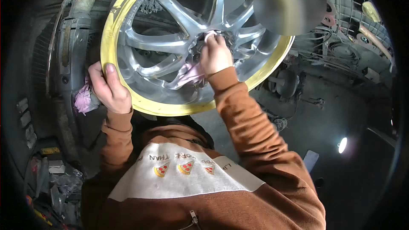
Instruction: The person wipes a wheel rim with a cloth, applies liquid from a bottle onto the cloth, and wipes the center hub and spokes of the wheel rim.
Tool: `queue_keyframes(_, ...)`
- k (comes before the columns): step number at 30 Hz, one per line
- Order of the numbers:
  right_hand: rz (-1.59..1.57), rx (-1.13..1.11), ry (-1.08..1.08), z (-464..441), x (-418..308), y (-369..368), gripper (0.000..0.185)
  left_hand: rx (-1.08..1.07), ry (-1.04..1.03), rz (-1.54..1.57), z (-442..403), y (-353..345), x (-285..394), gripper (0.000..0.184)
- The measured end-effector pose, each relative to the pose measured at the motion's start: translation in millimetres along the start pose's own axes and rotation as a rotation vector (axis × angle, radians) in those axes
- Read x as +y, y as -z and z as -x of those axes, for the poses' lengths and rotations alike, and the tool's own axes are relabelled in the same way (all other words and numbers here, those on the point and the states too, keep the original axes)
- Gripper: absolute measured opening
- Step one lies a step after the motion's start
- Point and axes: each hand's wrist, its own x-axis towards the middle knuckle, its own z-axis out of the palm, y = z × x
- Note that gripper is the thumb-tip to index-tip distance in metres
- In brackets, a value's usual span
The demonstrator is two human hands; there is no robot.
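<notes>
A shiny metal alloy wheel [170, 42] with a yellow-covered outer rim [179, 108] stands in front of me. My left hand [111, 88] grips the rim at its lower left, thumb on the yellow edge. A pinkish cloth [84, 100] shows just beside that hand; whether the fingers touch it I cannot tell. At the wheel's hub, my right hand [216, 56] pinches a pale pink rag [191, 73] and presses it against the centre. Part of the rag hangs down between the spokes. The fingertips are partly hidden at the hub.
A grey machine column [72, 55] rises on the left. Plastic-wrapped items and tools [59, 176] lie at the lower left. Wire mesh [347, 0], cables [341, 51] and a round metal part [285, 84] are on the right. A blurred disc covers the upper right of the wheel.
</notes>
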Motion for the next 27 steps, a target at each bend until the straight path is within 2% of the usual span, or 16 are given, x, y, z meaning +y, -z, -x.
queue_keyframes(1,0.576,-0.038,0.166,-0.4,-10.0,19.7,0.031,0.007,0.029,0.034,-0.9,0.7,-0.8,0.022)
queue_keyframes(2,0.657,-0.209,0.155,-6.6,-19.3,37.7,0.036,0.006,0.019,0.037,-3.4,2.3,-0.6,0.022)
queue_keyframes(3,0.706,-0.277,0.227,-10.3,-17.8,50.2,0.037,-0.007,0.056,0.06,-4.1,5.0,0.1,0.022)
queue_keyframes(5,0.752,-0.224,0.385,-9.8,-2.7,58.0,0.038,-0.017,0.09,0.084,-5.8,4.4,2.1,0.023)
queue_keyframes(6,0.751,-0.227,0.384,-6.1,-2.5,51.8,0.038,-0.021,0.111,0.121,-5.5,4.5,2.9,0.024)
queue_keyframes(8,0.477,-0.167,0.073,1.1,-10.3,26.6,0.038,-0.007,0.108,0.11,-3.8,4.7,1.2,0.024)
queue_keyframes(9,0.233,0.035,0.024,4.8,-13.7,7.3,0.038,-0.007,0.081,0.088,-2.4,4.0,-2.9,0.024)
queue_keyframes(11,-0.663,0.089,-0.39,-0.5,-15.7,-19.2,0.03,-0.012,0.069,0.067,-2.7,3.5,-2.1,0.024)
queue_keyframes(12,-1.422,0.134,-0.517,-3.7,-24.4,-19.4,0.023,-0.029,0.065,0.009,-2.5,3.8,-0.4,0.026)
queue_keyframes(13,-1.721,0.087,-0.6,1.3,-38.7,-3.7,0.022,-0.028,0.061,0.014,-3.0,4.2,0.2,0.026)
queue_keyframes(15,-1.394,-0.011,-0.597,16.2,-16.9,8.4,0.021,0.022,0.051,0.057,-3.4,2.7,0.4,0.024)
queue_keyframes(16,-1.14,-0.019,-0.483,27.6,-26.1,28.4,0.021,0.034,0.055,0.069,-3.6,0.7,5.3,0.025)
queue_keyframes(17,-0.724,-0.08,-0.407,36.2,-15.7,38.3,0.02,0.042,0.032,0.059,-3.6,0.2,3.2,0.025)
queue_keyframes(19,-0.002,0.089,0.195,40.5,-7.2,46.1,0.023,0.054,-0.024,0.005,-3.4,0.1,2.7,0.026)
queue_keyframes(24,0.499,-0.15,0.089,5.4,-15.6,46.9,0.037,0.04,0.005,-0.028,-2.6,2.1,5.3,0.025)
queue_keyframes(27,0.581,-0.223,0.039,-4.4,-16.2,34.2,0.043,0.024,0.033,0.009,-4.5,1.8,1.7,0.024)
